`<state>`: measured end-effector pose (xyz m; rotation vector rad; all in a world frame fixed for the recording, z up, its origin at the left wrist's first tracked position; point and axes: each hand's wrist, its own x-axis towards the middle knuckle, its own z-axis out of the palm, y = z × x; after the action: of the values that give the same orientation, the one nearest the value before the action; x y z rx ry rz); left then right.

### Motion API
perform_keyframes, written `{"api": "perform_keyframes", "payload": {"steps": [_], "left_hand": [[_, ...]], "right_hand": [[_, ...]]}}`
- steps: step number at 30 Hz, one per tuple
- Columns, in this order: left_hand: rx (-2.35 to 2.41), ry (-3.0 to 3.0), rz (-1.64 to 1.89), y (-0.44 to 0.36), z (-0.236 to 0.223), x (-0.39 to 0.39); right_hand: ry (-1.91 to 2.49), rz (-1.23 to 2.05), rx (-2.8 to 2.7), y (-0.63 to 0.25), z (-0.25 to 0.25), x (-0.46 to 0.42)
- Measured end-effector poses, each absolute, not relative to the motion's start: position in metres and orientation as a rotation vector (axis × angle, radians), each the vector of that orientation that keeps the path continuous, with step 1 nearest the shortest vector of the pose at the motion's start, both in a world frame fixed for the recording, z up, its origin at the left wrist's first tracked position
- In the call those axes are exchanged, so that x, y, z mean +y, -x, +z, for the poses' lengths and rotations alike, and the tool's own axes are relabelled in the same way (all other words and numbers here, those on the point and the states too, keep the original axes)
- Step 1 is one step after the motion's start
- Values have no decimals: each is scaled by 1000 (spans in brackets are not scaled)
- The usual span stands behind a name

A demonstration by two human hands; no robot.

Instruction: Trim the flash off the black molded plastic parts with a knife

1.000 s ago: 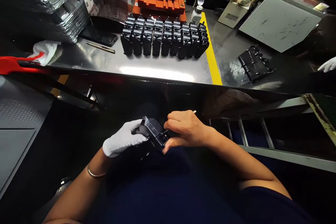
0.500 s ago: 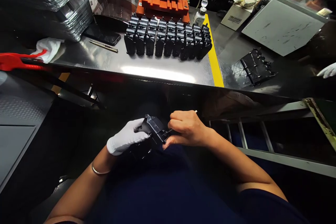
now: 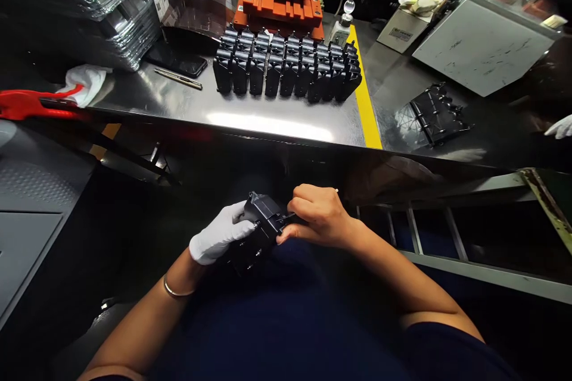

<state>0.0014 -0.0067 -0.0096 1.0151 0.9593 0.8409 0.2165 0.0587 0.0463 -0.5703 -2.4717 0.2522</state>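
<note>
Head view: black molded part point(image 3: 264, 213) held between both hands, in front of the bench point(image 3: 170, 95).

Left hand point(image 3: 221, 233), white-gloved, is closed around the part; right hand point(image 3: 319, 214), bare, is curled, its thumb touching the part's edge. Contents of the clear trays point(image 3: 96, 6) cannot be determined.

Single head view, worn, looks forward and down; both hands point(image 3: 268, 227) low-centre, fairly near, counter point(image 3: 179, 101) beyond, across upper part.

a shiny metal bench point(image 3: 179, 98) carries black parts point(image 3: 288, 68) (standing in a row).
</note>
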Motion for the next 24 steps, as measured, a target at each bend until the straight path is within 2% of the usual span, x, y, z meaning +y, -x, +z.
{"api": "perform_keyframes", "payload": {"steps": [5,13,20,24], "left_hand": [[996,-1016,856,-4,-12,-7],[957,-967,817,-3,-12,-9],[978,-993,840,-3,-9,-5],[975,-987,823,-3,-7,-4]], "right_hand": [[579,266,-2475,-218,43,59],[460,789,-2567,-221,46,63],[562,547,-2495,-219,43,60],[563,652,-2555,-220,46,60]]}}
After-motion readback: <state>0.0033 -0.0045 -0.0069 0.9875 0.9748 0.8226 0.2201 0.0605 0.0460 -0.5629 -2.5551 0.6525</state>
